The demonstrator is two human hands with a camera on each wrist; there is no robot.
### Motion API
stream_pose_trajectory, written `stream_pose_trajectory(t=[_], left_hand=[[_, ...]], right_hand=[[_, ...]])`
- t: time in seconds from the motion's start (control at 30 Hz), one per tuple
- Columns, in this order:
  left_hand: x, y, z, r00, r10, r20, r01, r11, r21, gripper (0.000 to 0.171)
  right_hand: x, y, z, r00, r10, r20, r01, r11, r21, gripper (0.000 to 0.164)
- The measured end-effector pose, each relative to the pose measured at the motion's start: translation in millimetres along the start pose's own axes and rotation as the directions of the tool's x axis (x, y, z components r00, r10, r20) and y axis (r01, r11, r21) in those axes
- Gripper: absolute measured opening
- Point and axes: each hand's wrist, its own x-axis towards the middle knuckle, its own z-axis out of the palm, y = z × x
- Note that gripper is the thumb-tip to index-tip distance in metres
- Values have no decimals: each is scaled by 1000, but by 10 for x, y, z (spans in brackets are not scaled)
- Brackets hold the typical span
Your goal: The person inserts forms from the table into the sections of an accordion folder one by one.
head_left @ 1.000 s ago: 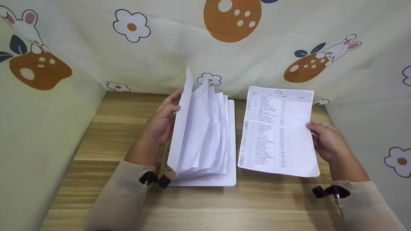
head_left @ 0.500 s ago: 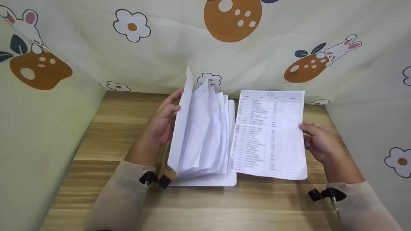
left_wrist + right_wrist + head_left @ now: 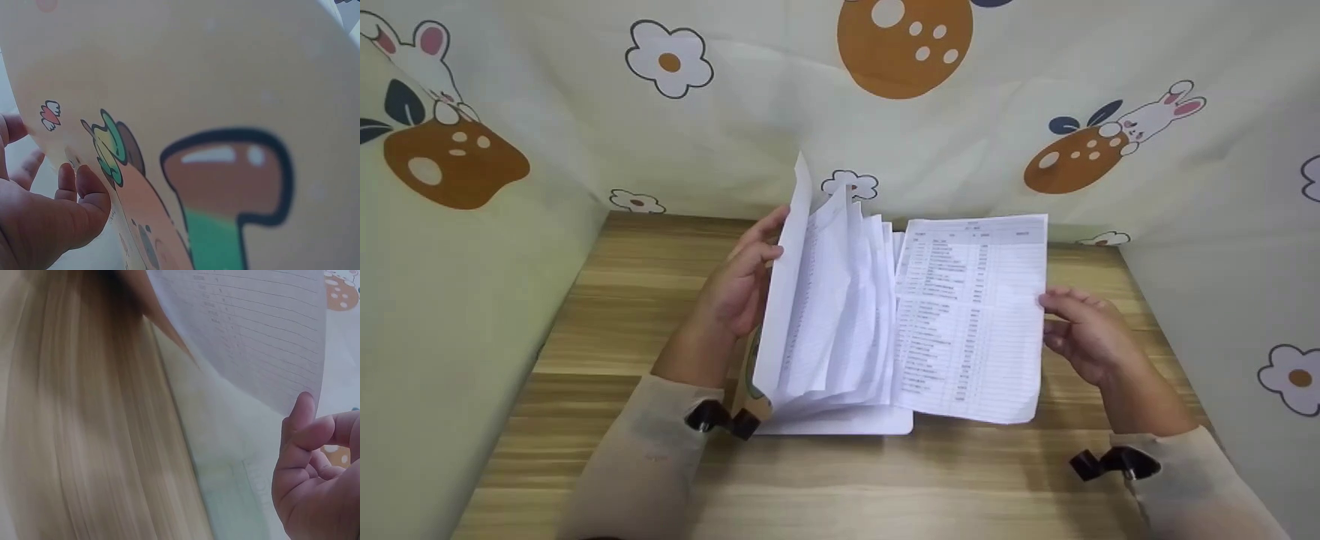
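Observation:
In the head view my left hand [image 3: 742, 277] holds up the front cover of a folder [image 3: 780, 300], which stands open on the table with several sheets [image 3: 840, 300] fanned out inside. The left wrist view shows the outside of that cover [image 3: 253, 84], tan with cartoon prints, and my fingers at its edge. My right hand [image 3: 1084, 330] pinches the right edge of a printed sheet [image 3: 997, 322] covered in table rows. The sheet's left edge overlaps the folder's right side. Seen from the right wrist, thumb and fingers [image 3: 306, 410] grip the paper's edge.
The folder's white back cover [image 3: 885, 424] lies on a wood-grain table [image 3: 840, 487]. A cream cloth with cartoon fruit, rabbits and flowers [image 3: 780, 97] hangs behind and along both sides, close to the table's edges. A black mount sits on each wrist.
My right hand has carried the printed sheet to the left and slightly down, from beside the folder until it overlaps the folder's right side. The left hand and cover have stayed put.

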Motion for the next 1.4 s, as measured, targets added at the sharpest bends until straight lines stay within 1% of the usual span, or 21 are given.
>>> stream_pose_trajectory(t=[0.23, 0.47, 0.57, 0.93, 1.2, 1.4], left_hand=[[4, 7, 5, 1000, 0, -3, 0, 1000, 2, 66], [-1, 12, 18, 1000, -4, -11, 4, 1000, -3, 66], [-5, 12, 22, 1000, -3, -12, 3, 1000, -11, 65], [12, -5, 20, 1000, -10, -12, 10, 1000, -4, 66], [19, -14, 31, 1000, -5, -1, 5, 1000, 6, 67], [16, -22, 27, 1000, 2, -6, -2, 1000, 11, 67]], right_hand=[[13, 67, 116, 999, 19, 33, -18, 999, -29, 24], [48, 137, 211, 996, 50, 69, -47, 998, -37, 22], [74, 151, 254, 996, 55, 70, -53, 998, -37, 21], [281, 230, 436, 995, 77, 71, -74, 996, -44, 8], [403, 294, 618, 992, 89, 91, -83, 994, -66, 8], [464, 344, 783, 992, 81, 96, -72, 993, -90, 8]])
